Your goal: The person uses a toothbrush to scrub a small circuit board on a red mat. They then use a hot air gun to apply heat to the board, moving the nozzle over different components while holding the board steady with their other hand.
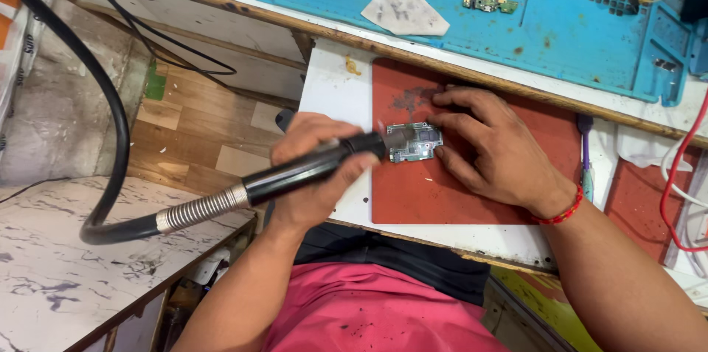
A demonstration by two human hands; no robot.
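the left hand (pixel 313 168) is wrapped around a hot-air handpiece (pixel 310 168), nozzle at the small circuit board (pixel 414 143) on the red mat (pixel 472 197). the right hand (pixel 494 149) pins it, fingers spread; those fingertips look close enough to scorch.

There is one view only, from a camera on the person's head, looking almost straight down past the chest and lap. It sits close over the work: both forearms run up from the bottom edge, and the red mat (pixel 457 190) fills the middle. The far side of the bench, with the blue mat (pixel 575 28), lies along the top edge. At the left the view drops past the bench to the floor (pixel 192 138) and a marble top (pixel 66 263).
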